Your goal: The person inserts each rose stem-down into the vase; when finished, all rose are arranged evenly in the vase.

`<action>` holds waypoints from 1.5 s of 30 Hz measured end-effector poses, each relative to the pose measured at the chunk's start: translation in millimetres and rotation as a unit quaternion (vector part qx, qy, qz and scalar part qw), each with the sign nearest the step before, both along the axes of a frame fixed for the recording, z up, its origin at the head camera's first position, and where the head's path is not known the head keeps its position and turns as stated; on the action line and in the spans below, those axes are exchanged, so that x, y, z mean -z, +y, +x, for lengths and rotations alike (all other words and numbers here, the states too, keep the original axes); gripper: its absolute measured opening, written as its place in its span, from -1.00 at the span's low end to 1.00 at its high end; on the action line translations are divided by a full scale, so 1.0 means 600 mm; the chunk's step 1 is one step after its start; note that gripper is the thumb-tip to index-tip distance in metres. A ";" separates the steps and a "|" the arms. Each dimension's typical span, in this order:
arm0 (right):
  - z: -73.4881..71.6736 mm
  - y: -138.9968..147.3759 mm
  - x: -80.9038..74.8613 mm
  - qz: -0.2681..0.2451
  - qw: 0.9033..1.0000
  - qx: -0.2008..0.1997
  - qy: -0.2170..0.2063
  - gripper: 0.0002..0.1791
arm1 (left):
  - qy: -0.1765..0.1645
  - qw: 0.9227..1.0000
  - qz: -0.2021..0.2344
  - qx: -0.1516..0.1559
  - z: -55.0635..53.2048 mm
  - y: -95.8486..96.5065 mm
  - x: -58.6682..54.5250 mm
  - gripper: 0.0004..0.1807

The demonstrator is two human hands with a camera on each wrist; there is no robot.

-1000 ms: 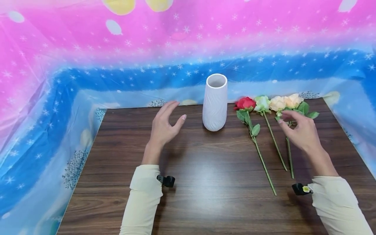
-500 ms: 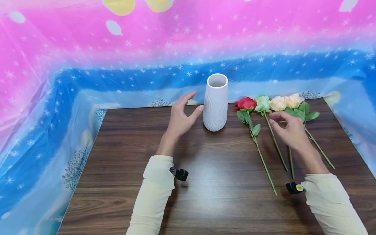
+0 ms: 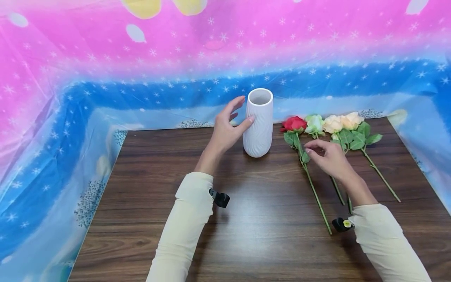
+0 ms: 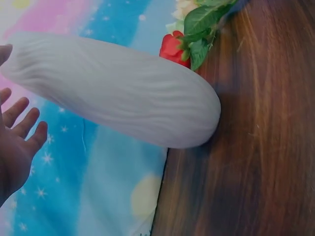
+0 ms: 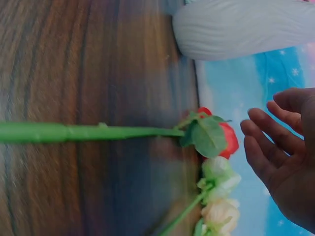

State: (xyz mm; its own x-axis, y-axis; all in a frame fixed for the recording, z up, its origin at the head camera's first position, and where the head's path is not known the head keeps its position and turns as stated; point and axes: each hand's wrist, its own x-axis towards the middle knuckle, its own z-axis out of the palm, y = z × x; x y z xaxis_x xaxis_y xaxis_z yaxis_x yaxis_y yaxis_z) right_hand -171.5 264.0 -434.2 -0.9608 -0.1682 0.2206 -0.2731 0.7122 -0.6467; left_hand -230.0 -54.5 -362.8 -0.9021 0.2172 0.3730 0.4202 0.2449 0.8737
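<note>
A: Which step is in hand?

B: I judge it is the approach. The left hand (image 3: 228, 131) is beside the white vase (image 3: 258, 131), fingers spread and thumb before its wall; whether it touches, I cannot tell.

A: And the right hand (image 3: 332, 159)?

B: It is at the leafy stem of the red rose (image 3: 295, 123), fingers loosely bent, gripping nothing.

A: What does the next move call for?

B: In my opinion, the left fingers should wrap the vase and the right ones should pinch the stem gently.

A: Where are these things?

B: The vase stands upright near the middle of the worktop's (image 3: 246, 243) far edge. The red rose, a pale green rose (image 3: 314, 124) and two peach roses (image 3: 332, 124) lie towards the far right corner.

A: Their materials?

B: The vase seems ceramic, with wavy relief and smooth rim. The petals look like fabric, the thin stems like plastic.
</note>
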 end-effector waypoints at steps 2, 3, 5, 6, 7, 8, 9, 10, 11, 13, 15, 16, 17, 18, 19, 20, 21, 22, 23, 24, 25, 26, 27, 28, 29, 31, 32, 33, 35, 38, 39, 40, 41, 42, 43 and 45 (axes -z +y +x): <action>-0.003 -0.006 0.008 0.001 1.000 -0.010 -0.014 -0.75 | -0.007 1.000 0.004 0.005 -0.002 0.006 -0.005 -0.30; -0.005 -0.009 0.012 0.002 1.000 -0.014 -0.021 -0.74 | -0.010 1.000 0.007 0.008 -0.003 0.009 -0.007 -0.29; -0.009 -0.012 0.020 0.008 0.999 -0.020 -0.031 -0.72 | -0.016 1.000 0.011 0.013 -0.005 0.014 -0.009 -0.28; -0.011 -0.013 0.024 0.012 0.999 -0.022 -0.035 -0.71 | -0.018 1.000 0.012 0.015 -0.005 0.017 -0.010 -0.28; -0.012 -0.014 0.027 0.015 0.999 -0.023 -0.039 -0.70 | -0.020 1.000 0.012 0.018 -0.006 0.019 -0.010 -0.27; -0.014 -0.013 0.030 0.019 0.999 -0.022 -0.041 -0.69 | -0.021 0.999 0.013 0.020 -0.006 0.021 -0.011 -0.27; -0.016 -0.013 0.033 0.024 0.999 -0.020 -0.043 -0.68 | -0.022 0.999 0.014 0.021 -0.006 0.022 -0.011 -0.26; -0.017 -0.012 0.035 0.029 0.998 -0.018 -0.043 -0.68 | -0.024 0.999 0.014 0.022 -0.006 0.024 -0.012 -0.26; -0.018 -0.011 0.037 0.035 0.998 -0.017 -0.044 -0.67 | -0.025 0.999 0.014 0.022 -0.006 0.025 -0.013 -0.25; -0.020 -0.010 0.041 0.043 0.998 -0.012 -0.044 -0.66 | -0.027 0.999 0.018 0.021 -0.007 0.027 -0.016 -0.25; -0.023 -0.009 0.044 0.050 0.998 -0.005 -0.042 -0.65 | -0.029 0.999 0.021 0.021 -0.008 0.029 -0.018 -0.24; -0.024 -0.009 0.047 0.055 0.998 0.002 -0.041 -0.65 | -0.028 0.999 0.023 0.021 -0.009 0.030 -0.019 -0.23; -0.025 -0.009 0.049 0.059 0.997 0.009 -0.039 -0.65 | -0.028 0.999 0.025 0.022 -0.010 0.031 -0.019 -0.23; -0.026 -0.009 0.051 0.062 0.997 0.017 -0.039 -0.66 | -0.028 0.999 0.027 0.023 -0.011 0.032 -0.019 -0.22; -0.027 -0.009 0.053 0.065 0.997 0.026 -0.040 -0.66 | -0.027 0.999 0.029 0.024 -0.011 0.033 -0.019 -0.22; -0.028 -0.009 0.055 0.068 0.996 0.036 -0.042 -0.66 | -0.028 0.999 0.030 0.024 -0.012 0.034 -0.019 -0.22; -0.028 -0.009 0.057 0.071 0.996 0.044 -0.044 -0.66 | -0.028 0.999 0.031 0.024 -0.012 0.035 -0.019 -0.22; -0.029 -0.010 0.058 0.076 0.995 0.052 -0.045 -0.65 | -0.029 0.999 0.033 0.024 -0.012 0.035 -0.019 -0.22; -0.030 -0.010 0.060 0.079 0.994 0.059 -0.047 -0.65 | -0.031 0.999 0.034 0.024 -0.013 0.036 -0.019 -0.21; -0.031 -0.010 0.062 0.082 0.993 0.066 -0.051 -0.64 | -0.032 0.999 0.035 0.024 -0.013 0.037 -0.019 -0.21; -0.033 -0.010 0.064 0.085 0.992 0.071 -0.055 -0.63 | -0.033 0.998 0.037 0.024 -0.013 0.037 -0.020 -0.21; -0.035 -0.010 0.067 0.090 0.991 0.077 -0.058 -0.62 | -0.034 0.998 0.038 0.024 -0.013 0.037 -0.020 -0.21; -0.037 -0.010 0.069 0.093 0.990 0.082 -0.062 -0.60 | -0.034 0.998 0.039 0.025 -0.014 0.038 -0.020 -0.21; -0.038 -0.011 0.070 0.095 0.989 0.087 -0.068 -0.59 | -0.035 0.998 0.040 0.026 -0.014 0.039 -0.021 -0.20; -0.040 -0.011 0.073 0.096 0.989 0.091 -0.073 -0.57 | -0.035 0.998 0.041 0.026 -0.015 0.039 -0.021 -0.20; -0.042 -0.013 0.076 0.098 0.987 0.100 -0.083 -0.55 | -0.035 0.998 0.043 0.027 -0.015 0.041 -0.021 -0.20; -0.043 -0.014 0.077 0.099 0.986 0.104 -0.087 -0.54 | -0.036 0.998 0.043 0.026 -0.015 0.041 -0.021 -0.20; -0.043 -0.015 0.078 0.099 0.986 0.106 -0.088 -0.54 | -0.037 0.998 0.043 0.026 -0.014 0.042 -0.021 -0.20; -0.045 -0.017 0.079 0.105 0.984 0.109 -0.092 -0.53 | -0.041 0.998 0.043 0.024 -0.015 0.042 -0.022 -0.19; -0.048 -0.022 0.078 0.111 0.982 0.113 -0.099 -0.53 | -0.049 0.998 0.043 0.019 -0.016 0.044 -0.025 -0.17; -0.048 -0.024 0.078 0.114 0.982 0.114 -0.100 -0.53 | -0.052 0.998 0.044 0.018 -0.017 0.044 -0.025 -0.17; -0.049 -0.025 0.078 0.116 0.981 0.117 -0.103 -0.53 | -0.053 0.997 0.044 0.017 -0.018 0.045 -0.026 -0.16; -0.050 -0.027 0.078 0.116 0.980 0.121 -0.105 -0.54 | -0.055 0.997 0.045 0.016 -0.019 0.046 -0.026 -0.16; -0.051 -0.027 0.078 0.117 0.980 0.123 -0.107 -0.55 | -0.055 0.997 0.045 0.016 -0.020 0.046 -0.027 -0.16; -0.052 -0.028 0.078 0.119 0.979 0.126 -0.107 -0.56 | -0.056 0.997 0.045 0.016 -0.021 0.047 -0.027 -0.16; -0.053 -0.029 0.077 0.121 0.978 0.130 -0.109 -0.58 | -0.056 0.997 0.044 0.017 -0.023 0.047 -0.028 -0.17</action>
